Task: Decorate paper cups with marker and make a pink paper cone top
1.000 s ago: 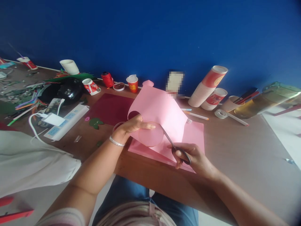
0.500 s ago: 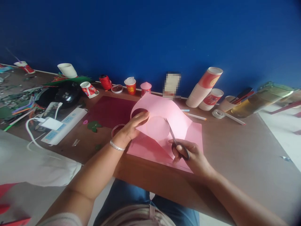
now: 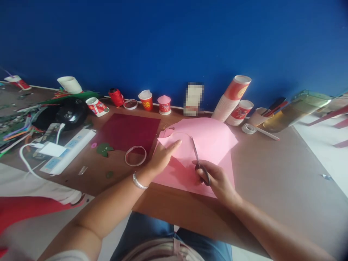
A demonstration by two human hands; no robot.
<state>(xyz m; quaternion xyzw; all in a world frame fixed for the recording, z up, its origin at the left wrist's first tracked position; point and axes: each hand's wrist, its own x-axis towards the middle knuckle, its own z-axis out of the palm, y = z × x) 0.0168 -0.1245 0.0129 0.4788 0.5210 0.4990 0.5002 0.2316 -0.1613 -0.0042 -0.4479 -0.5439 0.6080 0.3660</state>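
My right hand grips a pair of dark-handled scissors, the blades pointing away from me against a pink paper sheet. My left hand holds that sheet at its left side, thumb on top and the other fingers hidden under it. A faint curved line shows on the paper near the blade tips, and the sheet's left edge has a cut notch. Beneath lies another pink sheet, flat on the table. Left of my left hand is a tape ring, partly over a dark red sheet.
Along the blue wall stand a red paper cup, a cup with a pink cone top and a leaning cup stack. At right are a tape roll and a bottle. A power strip lies left.
The held pink sheet has turned and shifted rightward, lying flatter. My left hand has moved slightly toward me, uncovering the tape ring. The scissors stay in my right hand.
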